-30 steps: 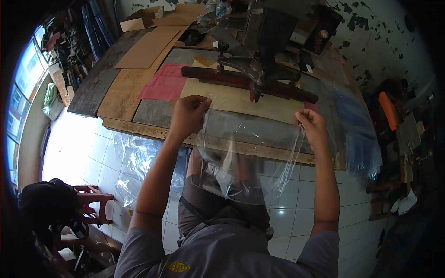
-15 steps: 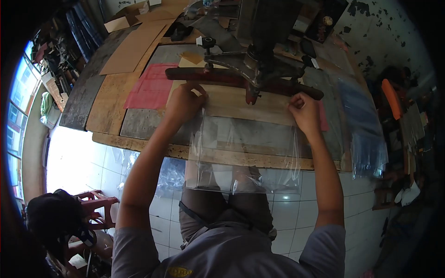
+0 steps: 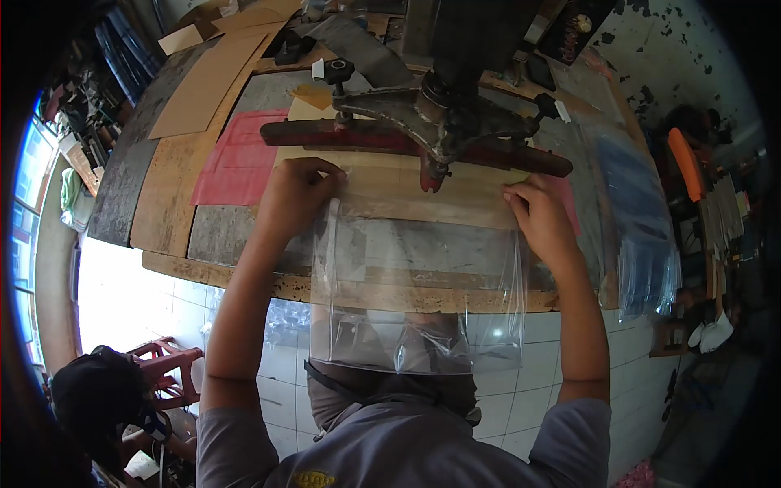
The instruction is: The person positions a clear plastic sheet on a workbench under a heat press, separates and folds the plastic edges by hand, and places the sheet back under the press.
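Observation:
A clear plastic sheet [image 3: 415,272] is stretched between my hands, its top edge over the beige strip [image 3: 390,183] and its lower part hanging past the table edge above my lap. My left hand [image 3: 294,195] pinches the top left corner, just below the left end of the dark red press bar [image 3: 350,137]. At the top right corner, my right hand [image 3: 541,213] pinches the sheet below the bar's right part. The bar hangs from a dark metal press head [image 3: 451,114]. A red sheet [image 3: 242,159] lies left of the beige strip.
Cardboard [image 3: 207,89] lies on the table's left side. A stack of clear plastic pieces [image 3: 639,220] hangs over the right edge. At the lower left is another person [image 3: 102,398] in a dark cap, beside a red stool [image 3: 175,370]. Crumpled plastic [image 3: 286,321] hangs under the table.
Both hands have moved the sheet forward over the beige strip, and it hangs flatter. The view has shifted, with the press head appearing larger.

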Available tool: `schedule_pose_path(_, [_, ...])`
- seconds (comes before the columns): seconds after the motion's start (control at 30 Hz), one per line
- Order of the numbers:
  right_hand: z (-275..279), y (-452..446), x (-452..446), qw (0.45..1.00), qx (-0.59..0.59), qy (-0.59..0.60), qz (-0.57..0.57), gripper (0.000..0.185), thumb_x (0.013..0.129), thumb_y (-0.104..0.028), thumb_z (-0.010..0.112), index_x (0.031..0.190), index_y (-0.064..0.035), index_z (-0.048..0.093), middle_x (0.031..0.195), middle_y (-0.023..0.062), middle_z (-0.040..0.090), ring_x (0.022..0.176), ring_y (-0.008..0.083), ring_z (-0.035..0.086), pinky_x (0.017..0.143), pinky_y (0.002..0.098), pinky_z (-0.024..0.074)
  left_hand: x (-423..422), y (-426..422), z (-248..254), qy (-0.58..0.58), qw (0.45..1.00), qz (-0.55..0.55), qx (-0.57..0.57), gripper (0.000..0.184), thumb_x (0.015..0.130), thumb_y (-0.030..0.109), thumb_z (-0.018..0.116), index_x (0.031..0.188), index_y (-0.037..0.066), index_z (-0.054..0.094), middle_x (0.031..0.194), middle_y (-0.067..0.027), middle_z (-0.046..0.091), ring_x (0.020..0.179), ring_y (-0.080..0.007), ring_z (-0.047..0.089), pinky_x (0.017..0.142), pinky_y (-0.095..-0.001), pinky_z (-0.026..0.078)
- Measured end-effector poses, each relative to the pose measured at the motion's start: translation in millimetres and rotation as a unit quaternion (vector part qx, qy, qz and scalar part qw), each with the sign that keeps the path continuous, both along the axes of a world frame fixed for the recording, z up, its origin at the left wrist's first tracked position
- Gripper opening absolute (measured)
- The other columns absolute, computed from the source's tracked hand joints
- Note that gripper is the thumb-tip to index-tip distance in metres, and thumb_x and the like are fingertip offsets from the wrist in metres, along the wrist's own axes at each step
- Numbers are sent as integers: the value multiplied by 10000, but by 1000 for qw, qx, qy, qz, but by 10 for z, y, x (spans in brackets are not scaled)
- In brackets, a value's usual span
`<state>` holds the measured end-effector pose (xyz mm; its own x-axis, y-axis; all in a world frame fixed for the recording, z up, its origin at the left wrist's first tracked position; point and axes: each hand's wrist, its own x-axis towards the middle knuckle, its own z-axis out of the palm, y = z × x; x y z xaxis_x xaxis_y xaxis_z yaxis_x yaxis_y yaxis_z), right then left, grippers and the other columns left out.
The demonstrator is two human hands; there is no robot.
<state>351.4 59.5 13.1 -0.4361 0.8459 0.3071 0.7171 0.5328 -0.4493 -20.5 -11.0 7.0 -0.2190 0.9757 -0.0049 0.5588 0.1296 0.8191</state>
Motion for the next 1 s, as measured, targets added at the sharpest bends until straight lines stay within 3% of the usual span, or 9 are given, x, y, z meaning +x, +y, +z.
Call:
schedule_pose_path(0.13, [20, -30, 59, 999, -30, -10, -10, 192, 966, -89, 646, 1118, -26, 746, 1023, 177, 681, 879, 342, 699, 764, 409, 538, 14, 6, -37, -58, 998, -7, 31, 208, 916, 151, 714, 1018, -26, 753, 774, -127, 740, 658, -116, 655, 632, -307, 520])
schedule_pose_path(0.23, [-45, 9, 86, 999, -27, 11, -14, 183, 963, -75, 645, 1109, -26, 744, 1009, 166, 685, 880, 336, 698, 767, 406, 540, 1, 19, -114, -40, 998, -7, 38, 216, 934, 155, 724, 1044, -29, 746, 793, -80, 740, 636, -70, 598, 583, -270, 483])
schedule_pose_path(0.43, [-142, 155, 96, 998, 54, 11, 0, 168, 951, -54, 650, 1087, -26, 745, 980, 148, 680, 868, 337, 695, 762, 407, 544, 45, 78, -217, -3, 998, 8, 56, 220, 942, 159, 718, 1056, -26, 748, 795, -82, 740, 689, -81, 637, 641, -272, 509])
schedule_pose_path(1.0, [-181, 187, 64, 994, 94, -22, -44, 155, 904, -46, 702, 1051, -36, 750, 893, 138, 638, 775, 336, 669, 685, 437, 525, 154, 145, -98, 31, 998, 41, 26, 276, 953, 216, 725, 1074, -31, 750, 845, -116, 762, 753, -110, 683, 695, -291, 535])
